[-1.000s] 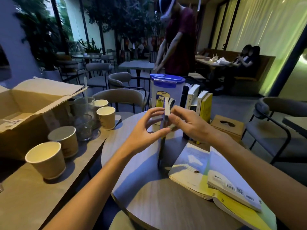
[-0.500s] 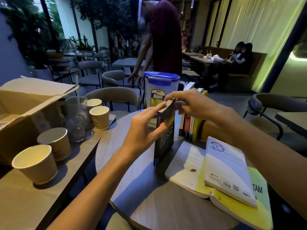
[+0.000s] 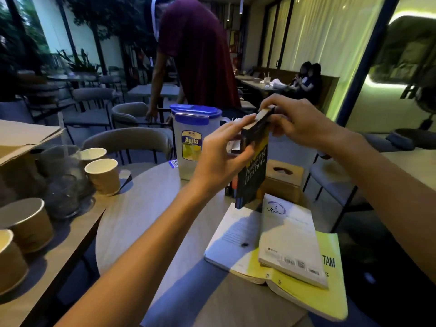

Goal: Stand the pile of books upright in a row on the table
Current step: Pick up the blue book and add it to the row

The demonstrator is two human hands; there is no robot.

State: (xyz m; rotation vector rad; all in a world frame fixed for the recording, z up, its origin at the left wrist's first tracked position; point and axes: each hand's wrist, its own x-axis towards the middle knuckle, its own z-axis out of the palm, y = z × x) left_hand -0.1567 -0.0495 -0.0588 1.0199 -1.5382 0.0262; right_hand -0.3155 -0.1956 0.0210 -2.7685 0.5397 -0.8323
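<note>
Both hands are on one dark paperback [image 3: 253,166] with yellow lettering, held up off the round wooden worktop [image 3: 151,223] with its long axis close to vertical, top leaning a bit away and to the right. The left hand [image 3: 219,156] pinches it from the near side, thumb against the cover and fingers curled around the top corner, while the right hand [image 3: 299,123] clamps the far top edge from above. Its bottom corner hangs just above the flat pile: an open book [image 3: 238,234] with white pages and a yellow-green cover spread face up, and a white paperback [image 3: 290,239] lying on top of that, barcode end toward the camera, long side running away from me. Behind the held book you can just make out a few spines of books already standing [image 3: 232,185], mostly hidden. A clear pitcher [image 3: 193,147] with a blue lid sits further back on the worktop, a wooden tissue box [image 3: 283,178] to its right. Paper cups [image 3: 103,175] are on the neighbouring table to the left.
</note>
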